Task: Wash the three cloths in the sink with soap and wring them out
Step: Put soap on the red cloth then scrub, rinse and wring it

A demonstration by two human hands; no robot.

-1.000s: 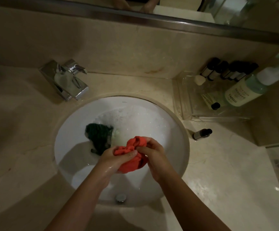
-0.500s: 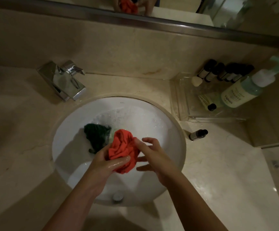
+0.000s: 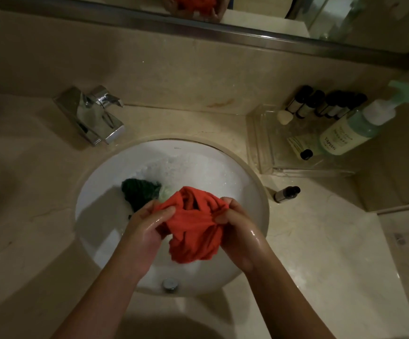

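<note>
- The right hand, open half a second ago, now grips the red cloth again.
- The left hand also clamps it, above the sink.
- The bottle reads "YAPING".

Red cloth: a tight wad a second ago, now pulled open, spread between the hands, lower folds hanging over the near side of the sink. Right hand: off the cloth with fingers splayed half a second ago, now closed on its right edge. Left hand: grip shifted to the left edge. Hands now farther apart.
</note>
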